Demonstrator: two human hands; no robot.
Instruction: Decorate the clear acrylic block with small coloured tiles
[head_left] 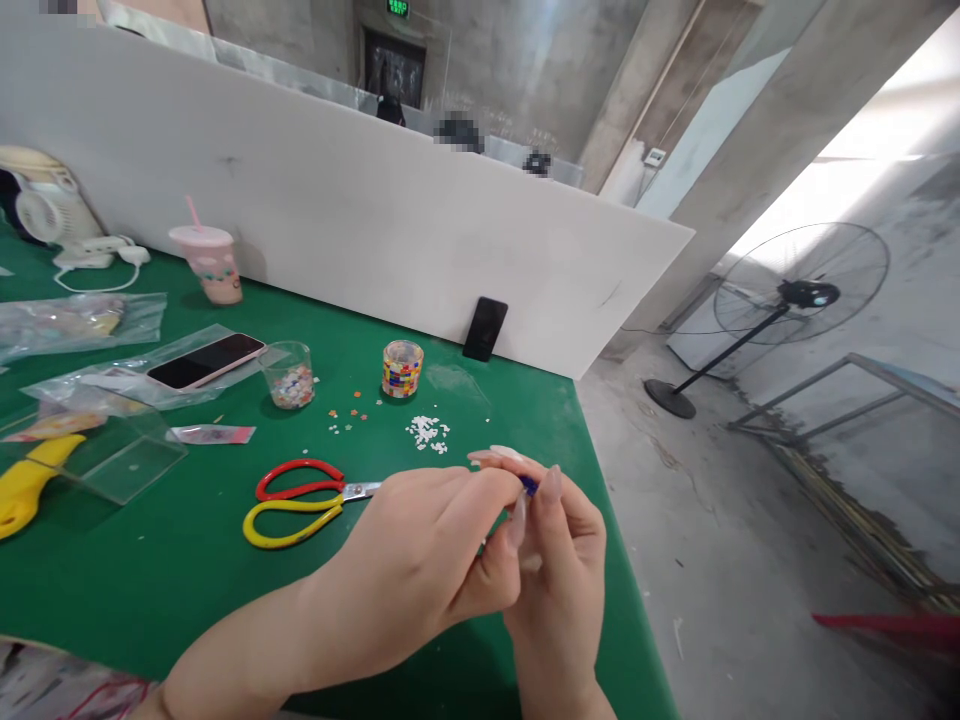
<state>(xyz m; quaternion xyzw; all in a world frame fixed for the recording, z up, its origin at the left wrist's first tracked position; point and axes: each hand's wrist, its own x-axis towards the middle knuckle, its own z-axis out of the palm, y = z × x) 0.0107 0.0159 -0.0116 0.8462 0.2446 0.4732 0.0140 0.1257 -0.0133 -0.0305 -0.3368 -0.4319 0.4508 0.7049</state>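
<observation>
My left hand (427, 535) and my right hand (566, 560) meet over the table's right side, fingers closed in a pinch. Between the fingertips shows a small dark blue piece (529, 485), mostly covered, so its exact kind is unclear. Scissors (361, 491) with one red and one yellow handle lie beside my left hand, their blade tips hidden behind it. Just beyond my hands is a scatter of tiny white flakes (426, 432). A small round container (402, 375), its side covered in multicoloured blocks, stands behind the flakes.
On the green table (202, 590) stand a clear cup (289, 380) of small colourful pieces and a pink tumbler (214, 265). A phone (206, 362) lies on a plastic bag; a black phone (486, 328) leans on the white partition (360, 210). A yellow-handled tool (34, 480) lies left.
</observation>
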